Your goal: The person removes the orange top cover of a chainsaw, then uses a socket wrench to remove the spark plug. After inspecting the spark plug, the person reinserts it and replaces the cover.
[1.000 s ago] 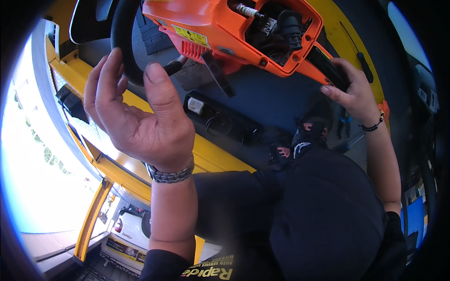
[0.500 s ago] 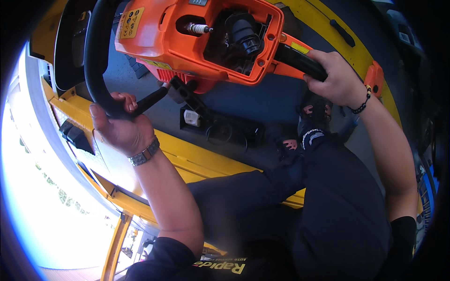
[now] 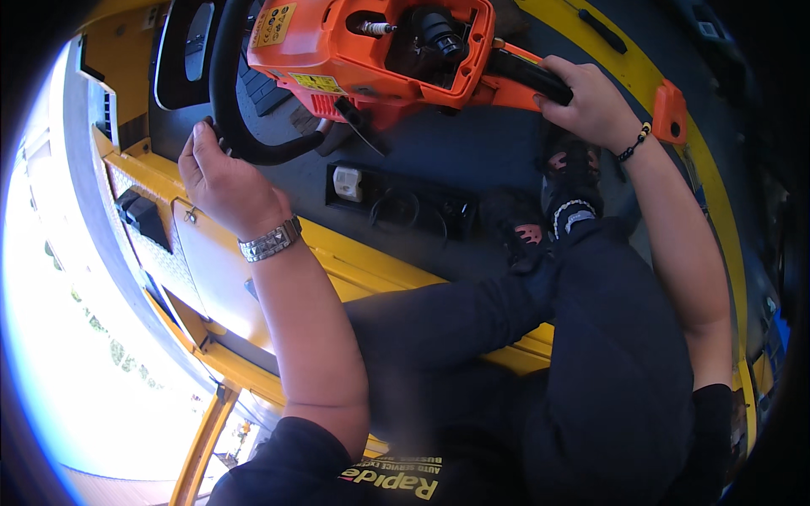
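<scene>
An orange chainsaw [image 3: 380,72] is held tilted in front of me, its top cover off. In its exposed upper side sit a white-bodied spark plug [image 3: 377,28] and a black rubber intake part [image 3: 443,35]. My right hand [image 3: 591,103] is wrapped round the black rear handle [image 3: 527,73]. My left hand [image 3: 229,187], a metal watch at its wrist, is beside the lower bend of the black front handle [image 3: 226,93]. Its fingers point upward, loosely bent and partly hidden, not wrapped round the bar. Beyond that handle stands the black hand guard [image 3: 171,59].
An orange cover piece [image 3: 670,112] lies on the right by the yellow edge [image 3: 650,72]. A black-handled tool [image 3: 603,32] rests at the upper right. Below the saw, a dark floor recess [image 3: 460,211] holds a white block [image 3: 348,183] and cable. My shoes [image 3: 574,173] are close by.
My left hand has come off the front handle and turned, with its back showing now. The saw has shifted slightly upward, its front end to the right; my right hand keeps its grip.
</scene>
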Demonstrator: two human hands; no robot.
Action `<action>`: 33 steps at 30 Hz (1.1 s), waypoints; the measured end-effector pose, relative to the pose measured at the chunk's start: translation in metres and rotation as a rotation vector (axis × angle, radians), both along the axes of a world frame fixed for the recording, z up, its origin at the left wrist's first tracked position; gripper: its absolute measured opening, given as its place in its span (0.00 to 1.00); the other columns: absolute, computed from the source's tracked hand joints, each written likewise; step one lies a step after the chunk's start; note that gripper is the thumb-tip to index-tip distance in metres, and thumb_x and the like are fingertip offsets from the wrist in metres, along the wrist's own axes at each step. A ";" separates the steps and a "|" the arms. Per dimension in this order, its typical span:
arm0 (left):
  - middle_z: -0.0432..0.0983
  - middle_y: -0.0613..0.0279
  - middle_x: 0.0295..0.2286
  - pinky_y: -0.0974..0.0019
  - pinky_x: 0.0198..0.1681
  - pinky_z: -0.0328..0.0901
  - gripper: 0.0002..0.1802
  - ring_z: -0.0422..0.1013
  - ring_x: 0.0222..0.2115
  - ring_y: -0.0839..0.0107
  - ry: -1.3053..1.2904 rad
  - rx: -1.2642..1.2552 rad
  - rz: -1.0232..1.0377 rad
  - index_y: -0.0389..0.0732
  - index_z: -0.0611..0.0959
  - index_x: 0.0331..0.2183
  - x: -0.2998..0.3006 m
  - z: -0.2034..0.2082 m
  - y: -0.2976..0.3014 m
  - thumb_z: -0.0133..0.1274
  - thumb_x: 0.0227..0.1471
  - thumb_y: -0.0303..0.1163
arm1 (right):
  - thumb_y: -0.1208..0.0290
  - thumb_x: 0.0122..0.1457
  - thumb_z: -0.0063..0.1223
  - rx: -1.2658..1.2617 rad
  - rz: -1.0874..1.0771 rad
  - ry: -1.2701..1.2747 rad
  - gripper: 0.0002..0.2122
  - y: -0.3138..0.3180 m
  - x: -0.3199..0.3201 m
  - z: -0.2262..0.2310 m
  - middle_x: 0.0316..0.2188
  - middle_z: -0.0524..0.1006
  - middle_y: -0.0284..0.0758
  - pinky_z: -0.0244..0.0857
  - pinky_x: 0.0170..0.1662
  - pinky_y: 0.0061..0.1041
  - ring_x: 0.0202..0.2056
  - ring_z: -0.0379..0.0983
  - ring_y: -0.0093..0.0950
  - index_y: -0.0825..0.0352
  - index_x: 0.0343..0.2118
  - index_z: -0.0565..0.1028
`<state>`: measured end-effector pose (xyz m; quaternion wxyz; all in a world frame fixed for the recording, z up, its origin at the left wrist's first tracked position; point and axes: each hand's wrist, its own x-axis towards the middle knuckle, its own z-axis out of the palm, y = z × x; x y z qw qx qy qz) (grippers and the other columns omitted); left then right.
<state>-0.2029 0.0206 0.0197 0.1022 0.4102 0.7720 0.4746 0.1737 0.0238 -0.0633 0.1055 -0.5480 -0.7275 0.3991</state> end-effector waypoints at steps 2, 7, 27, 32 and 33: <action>0.82 0.55 0.34 0.72 0.39 0.71 0.14 0.78 0.37 0.73 0.094 0.124 -0.077 0.32 0.82 0.42 0.013 0.017 0.003 0.55 0.63 0.35 | 0.66 0.54 0.60 0.005 -0.017 0.060 0.15 -0.007 0.002 0.006 0.25 0.80 0.44 0.71 0.35 0.36 0.29 0.79 0.42 0.68 0.43 0.76; 0.82 0.56 0.42 0.61 0.52 0.70 0.27 0.77 0.49 0.65 0.424 -0.003 -0.941 0.42 0.81 0.51 0.016 0.065 0.042 0.69 0.51 0.38 | 0.65 0.54 0.61 -0.013 -0.008 0.129 0.15 -0.011 0.001 0.005 0.28 0.81 0.43 0.71 0.36 0.37 0.31 0.79 0.44 0.66 0.43 0.77; 0.68 0.57 0.58 0.50 0.54 0.69 0.64 0.72 0.54 0.54 1.198 -0.256 -1.621 0.62 0.64 0.66 0.046 0.039 0.123 0.79 0.27 0.51 | 0.48 0.45 0.72 0.197 -0.097 0.134 0.49 0.009 -0.052 0.028 0.54 0.70 0.43 0.73 0.51 0.39 0.50 0.75 0.43 0.65 0.66 0.58; 0.66 0.45 0.56 0.52 0.60 0.64 0.54 0.66 0.57 0.48 1.173 -0.469 -1.640 0.42 0.66 0.63 0.076 0.065 0.119 0.71 0.39 0.49 | 0.46 0.40 0.74 0.183 -0.135 0.141 0.53 0.008 -0.051 0.017 0.50 0.70 0.41 0.71 0.51 0.39 0.49 0.74 0.43 0.59 0.69 0.57; 0.67 0.46 0.53 0.53 0.57 0.66 0.52 0.68 0.55 0.49 1.207 -0.486 -1.631 0.41 0.67 0.63 0.078 0.067 0.118 0.71 0.39 0.48 | 0.45 0.40 0.74 0.185 -0.117 0.135 0.54 0.009 -0.050 0.019 0.49 0.70 0.41 0.71 0.51 0.39 0.48 0.74 0.43 0.59 0.69 0.56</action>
